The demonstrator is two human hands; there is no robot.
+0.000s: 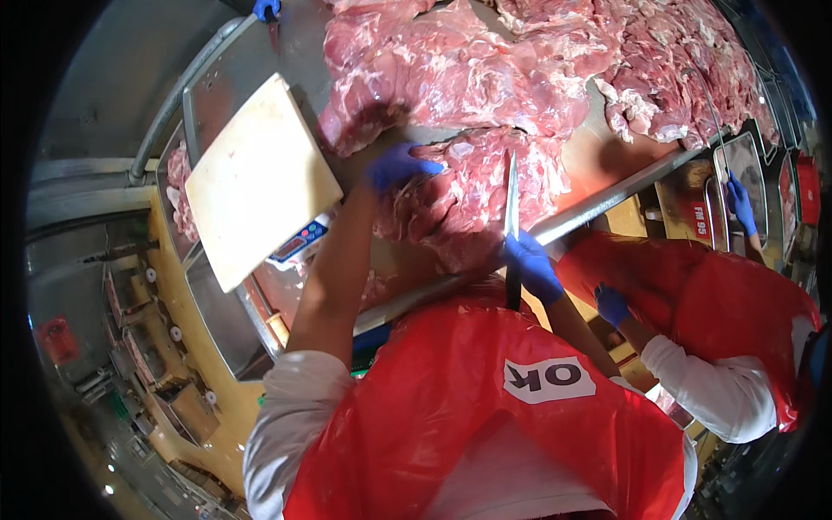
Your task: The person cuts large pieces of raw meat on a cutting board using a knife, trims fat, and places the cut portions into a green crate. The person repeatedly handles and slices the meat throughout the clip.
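A slab of raw pink meat (485,178) lies near the front edge of the metal table, directly before me. My left hand (403,166), in a blue glove, grips the slab's upper left edge, though some of its fingers are hidden. In my right hand (533,269), also gloved in blue, the dark handle of a knife is held at the table's edge. The knife's blade (512,195) points away from me and lies over the right part of the slab. Larger sheets of raw meat (459,74) rest just beyond it.
A white cutting board (260,186) stands tilted at the left, beside a scale with a blue panel (301,241). More meat (685,65) is heaped at the far right. A co-worker in a red apron (693,295) stands close on my right. Another blue-gloved hand (267,9) shows at the top.
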